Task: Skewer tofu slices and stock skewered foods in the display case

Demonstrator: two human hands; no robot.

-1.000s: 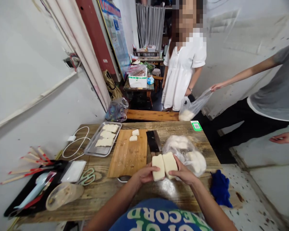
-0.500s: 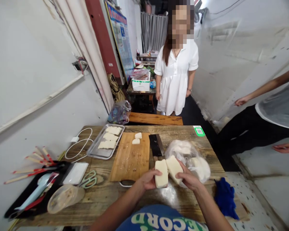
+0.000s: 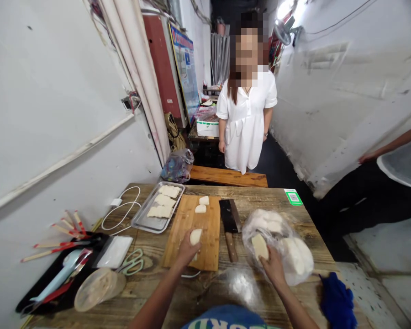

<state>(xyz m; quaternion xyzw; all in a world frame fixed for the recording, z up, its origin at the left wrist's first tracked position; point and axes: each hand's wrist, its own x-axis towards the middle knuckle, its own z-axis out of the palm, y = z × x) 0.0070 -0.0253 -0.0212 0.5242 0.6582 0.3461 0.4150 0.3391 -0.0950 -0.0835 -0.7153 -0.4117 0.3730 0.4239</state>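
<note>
A: What is the left hand (image 3: 187, 250) doing?

B: It is gripping a white oblong rice-cake block (image 3: 195, 236), fingers curled around its lower end, and holding it over the near part of the bamboo cutting board (image 3: 205, 256) lying on the rough wooden table (image 3: 157, 297).

A: And the right hand (image 3: 273, 266)?

B: It is clasping a second white block (image 3: 260, 246) at the mouth of the clear crumpled plastic bag (image 3: 294, 258), which is holding more white pieces.

A: What is lying around them?

B: A black-bladed cleaver with a wooden handle (image 3: 229, 226) is resting between the board and the bag. Two small white offcuts (image 3: 202, 204) are sitting at the board's far end, just beside a shallow metal tray (image 3: 147, 222) carrying flat white slices. Green-handled scissors (image 3: 133, 262) are lying left of the board, and a dark blue cloth (image 3: 339, 304) is sitting at the right edge.

A: Anyone else?

B: A person in a white dress (image 3: 246, 125) is standing beyond the table.
</note>
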